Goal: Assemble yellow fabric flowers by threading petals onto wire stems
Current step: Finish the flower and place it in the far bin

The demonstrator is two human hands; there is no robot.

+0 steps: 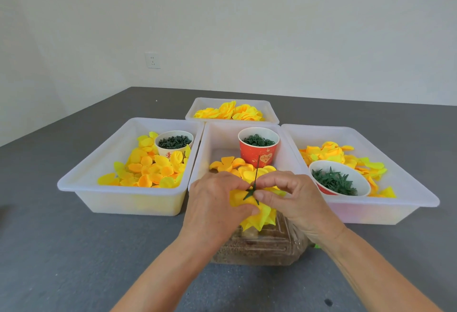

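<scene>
A half-built yellow fabric flower (259, 217) hangs between both hands in front of the middle tray. My left hand (215, 202) grips its petals from the left. My right hand (289, 195) pinches a green calyx piece around the thin green wire stem (257, 168), which points up past the fingers. Loose yellow petals (244, 169) lie in the middle tray (212, 153) behind the hands. The flower's centre is hidden by my fingers.
The left tray (99, 188) holds petals and a white cup (173, 142) of green parts. A red cup (258, 147) stands in the middle tray. The right tray (408, 188) has petals and a bowl (338, 179) of green pieces. Finished flowers (230, 111) fill the far tray. A clear plastic box (259, 247) sits under my hands.
</scene>
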